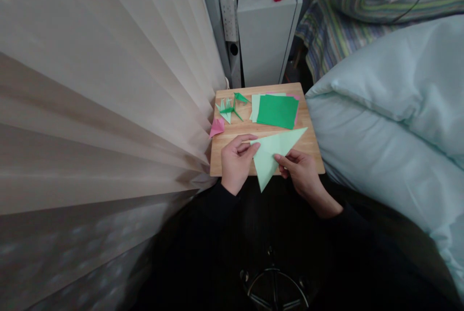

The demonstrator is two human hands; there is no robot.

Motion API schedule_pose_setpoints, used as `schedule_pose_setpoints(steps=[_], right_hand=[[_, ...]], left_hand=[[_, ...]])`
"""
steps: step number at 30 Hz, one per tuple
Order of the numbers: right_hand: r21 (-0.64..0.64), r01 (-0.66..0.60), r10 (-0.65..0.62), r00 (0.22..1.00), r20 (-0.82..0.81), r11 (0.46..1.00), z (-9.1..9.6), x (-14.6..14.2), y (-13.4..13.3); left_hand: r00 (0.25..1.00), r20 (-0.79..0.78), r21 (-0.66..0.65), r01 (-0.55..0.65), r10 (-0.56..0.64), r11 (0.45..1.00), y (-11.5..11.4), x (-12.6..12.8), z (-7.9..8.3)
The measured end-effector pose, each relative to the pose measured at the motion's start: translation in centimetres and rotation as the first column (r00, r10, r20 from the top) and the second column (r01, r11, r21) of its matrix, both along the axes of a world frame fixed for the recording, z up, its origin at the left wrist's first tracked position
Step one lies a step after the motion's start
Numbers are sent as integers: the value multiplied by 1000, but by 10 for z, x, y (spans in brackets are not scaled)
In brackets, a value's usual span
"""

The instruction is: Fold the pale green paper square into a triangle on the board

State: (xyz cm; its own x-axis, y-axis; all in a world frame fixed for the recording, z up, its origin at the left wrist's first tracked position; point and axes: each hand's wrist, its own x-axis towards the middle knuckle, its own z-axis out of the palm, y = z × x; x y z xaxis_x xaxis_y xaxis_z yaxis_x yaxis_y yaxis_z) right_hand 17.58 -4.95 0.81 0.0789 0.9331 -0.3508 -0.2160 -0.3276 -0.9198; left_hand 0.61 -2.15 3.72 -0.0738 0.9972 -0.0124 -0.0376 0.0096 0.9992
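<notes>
A sheet of pale green origami paper (272,150), folded into a triangle, is held up over the front of a small wooden table (311,156). My left hand (237,158) pinches its left corner between thumb and fingers. On the long lower right edge, my right hand (299,170) grips the paper, thumb on top and fingers beneath. One point of the triangle hangs past the table's front edge; another reaches to the upper right. Just beyond lies a stack of paper with a dark green sheet (278,111) on top, pale green and pink edges showing under it.
Folded green paper pieces (227,109) and a pink folded piece (217,127) sit at the table's left. A curtain (163,83) hangs close on the left, a bed with a pale blue quilt (384,122) borders the right, and a white cabinet (266,35) stands behind.
</notes>
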Motion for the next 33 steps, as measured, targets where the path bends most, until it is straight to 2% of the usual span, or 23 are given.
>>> schedule_pose_setpoints(steps=[4,9,20,24,33], right_hand=[[-71,8,-13,997,-71,997,2,-1,0],[-70,32,-39,994,-102,997,2,-2,0],[0,29,-29,999,-19,1000,1,-3,-2],[17,-3,3,1000,-1,1000,5,-3,-2],[0,-23,23,997,68,1000,-1,-2,-2]], left_hand=[[999,47,10,-25,24,1000,2,0,-4],[997,53,-36,-53,55,998,3,0,-5],[992,64,-47,-105,108,993,2,0,-9],[995,42,-63,-83,86,995,1,0,-9],[992,40,-78,-114,117,990,1,3,-11]])
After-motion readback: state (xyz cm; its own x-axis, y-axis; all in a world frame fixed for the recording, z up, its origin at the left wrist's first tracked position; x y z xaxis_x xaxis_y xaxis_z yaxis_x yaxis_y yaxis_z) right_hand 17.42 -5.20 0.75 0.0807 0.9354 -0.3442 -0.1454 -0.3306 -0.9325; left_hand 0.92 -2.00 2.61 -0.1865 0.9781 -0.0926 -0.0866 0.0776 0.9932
